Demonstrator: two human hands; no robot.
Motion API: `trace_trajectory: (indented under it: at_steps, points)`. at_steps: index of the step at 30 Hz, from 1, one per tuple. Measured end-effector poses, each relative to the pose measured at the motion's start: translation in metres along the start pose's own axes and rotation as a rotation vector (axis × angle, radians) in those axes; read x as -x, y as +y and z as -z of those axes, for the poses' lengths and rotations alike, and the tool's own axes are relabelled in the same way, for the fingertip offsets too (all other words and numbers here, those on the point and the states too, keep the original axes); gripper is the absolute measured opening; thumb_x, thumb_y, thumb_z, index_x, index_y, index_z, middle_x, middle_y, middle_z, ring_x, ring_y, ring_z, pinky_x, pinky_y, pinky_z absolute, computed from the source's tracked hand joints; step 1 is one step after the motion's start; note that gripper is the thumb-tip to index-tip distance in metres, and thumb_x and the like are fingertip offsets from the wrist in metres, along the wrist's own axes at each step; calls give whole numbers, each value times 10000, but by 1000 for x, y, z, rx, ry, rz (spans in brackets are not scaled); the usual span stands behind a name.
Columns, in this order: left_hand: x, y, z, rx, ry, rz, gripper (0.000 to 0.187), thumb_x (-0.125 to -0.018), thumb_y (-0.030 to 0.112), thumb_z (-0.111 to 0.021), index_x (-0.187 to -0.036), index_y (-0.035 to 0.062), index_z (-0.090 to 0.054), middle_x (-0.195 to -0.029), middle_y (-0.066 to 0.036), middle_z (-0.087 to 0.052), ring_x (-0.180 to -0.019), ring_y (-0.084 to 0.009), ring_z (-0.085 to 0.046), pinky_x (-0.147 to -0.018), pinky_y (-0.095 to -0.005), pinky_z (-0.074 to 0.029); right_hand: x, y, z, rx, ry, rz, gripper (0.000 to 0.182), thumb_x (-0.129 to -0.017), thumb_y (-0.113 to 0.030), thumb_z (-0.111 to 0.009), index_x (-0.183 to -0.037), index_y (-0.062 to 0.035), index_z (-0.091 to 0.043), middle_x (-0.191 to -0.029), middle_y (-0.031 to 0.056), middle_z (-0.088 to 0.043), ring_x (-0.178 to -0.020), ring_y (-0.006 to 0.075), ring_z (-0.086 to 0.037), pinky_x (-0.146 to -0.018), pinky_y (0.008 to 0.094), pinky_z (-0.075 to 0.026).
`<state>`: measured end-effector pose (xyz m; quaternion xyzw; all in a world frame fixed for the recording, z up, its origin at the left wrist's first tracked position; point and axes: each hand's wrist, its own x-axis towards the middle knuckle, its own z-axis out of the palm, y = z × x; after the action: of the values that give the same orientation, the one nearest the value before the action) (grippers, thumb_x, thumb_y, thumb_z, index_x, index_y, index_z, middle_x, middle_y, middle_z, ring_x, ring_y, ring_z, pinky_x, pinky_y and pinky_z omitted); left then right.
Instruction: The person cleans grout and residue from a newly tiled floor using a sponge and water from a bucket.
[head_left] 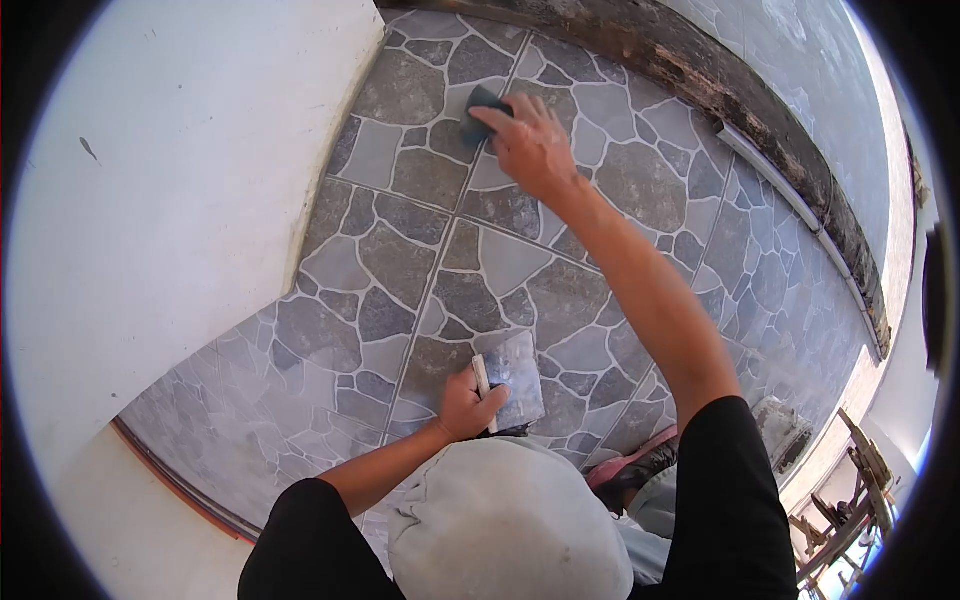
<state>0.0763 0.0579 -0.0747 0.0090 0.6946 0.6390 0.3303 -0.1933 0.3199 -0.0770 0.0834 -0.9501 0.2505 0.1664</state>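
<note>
My right hand reaches far forward over the floor. Its fingers are closed on a dark green pad, which lies against the stone-patterned tiles at a joint between them. Close to my body, my left hand grips a flat rectangular trowel by its pale handle. The trowel's grey, smeared blade points up and to the right, over the tiles.
A white panel stands along the left. A dark, rough beam curves across the top right, with a thin grey strip beside it. A mortar-stained block and wooden scraps are at lower right.
</note>
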Motion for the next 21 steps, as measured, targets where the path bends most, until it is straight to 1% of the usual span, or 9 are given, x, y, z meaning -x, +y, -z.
trace_trajectory:
  at_steps: [2,4,6,9,12,14,16,18,21]
  points:
    - [-2,23,3,-79,-6,34,301,-842,203,-725,-1051,-8,-680,-844,-153,-728,-764,-208,-712,-710,-370,-557,-54,53,-2,153,120,-215,413,-835,-65,-665,-1235,-155,-708,-1131,140,-641,-1087,350,-591,-937,464,-488]
    - [-3,32,4,-79,-22,67,291,-842,208,-727,-1032,-7,-677,-827,-154,-723,-745,-212,-710,-699,-373,-557,-63,49,-4,217,167,-347,410,-833,-77,-671,-1235,-148,-707,-1123,135,-645,-1083,353,-591,-932,470,-488]
    - [-4,30,5,-62,-48,78,268,-844,209,-726,-1001,-3,-677,-811,-153,-715,-736,-206,-705,-673,-375,-549,-34,2,-17,225,127,-233,370,-833,-76,-631,-1185,-154,-720,-1068,122,-624,-1031,317,-600,-843,453,-491]
    - [-1,20,12,-156,-151,86,192,-842,190,-726,-872,5,-684,-726,-133,-693,-654,-189,-681,-603,-373,-526,56,-100,-6,-236,-367,172,377,-776,-9,-671,-1121,-138,-755,-1031,73,-638,-1006,264,-616,-879,406,-480]
    - [2,16,5,-61,-127,30,196,-840,168,-728,-740,14,-661,-638,-107,-659,-558,-170,-632,-536,-368,-490,84,-75,24,-276,-301,204,364,-769,-9,-676,-1101,-133,-761,-1054,77,-652,-1006,268,-608,-889,406,-473]
    - [0,25,2,-24,-1,-51,218,-826,143,-737,-679,14,-640,-564,-80,-608,-497,-155,-591,-507,-358,-475,63,-15,50,63,-75,-117,376,-791,-34,-669,-1146,-138,-739,-1079,93,-665,-1015,292,-600,-897,421,-470]
    - [1,19,8,-64,-25,-59,205,-828,135,-734,-689,11,-649,-579,-69,-622,-517,-155,-604,-521,-357,-488,48,30,56,344,201,-409,401,-816,-44,-640,-1199,-146,-704,-1086,114,-655,-1026,320,-594,-898,446,-471]
    - [1,14,7,-90,-90,-84,192,-830,127,-732,-698,9,-658,-594,-58,-636,-536,-156,-617,-536,-356,-500,58,21,40,359,192,-437,375,-822,-81,-626,-1192,-116,-667,-999,110,-615,-975,338,-600,-816,443,-466]
    - [10,-11,12,89,13,-58,182,-868,130,-712,-978,-1,-652,-930,-86,-686,-813,-163,-658,-724,-333,-529,114,-48,37,78,-17,-86,204,-817,-102,-633,-1013,-133,-679,-973,91,-573,-993,278,-591,-824,404,-456]
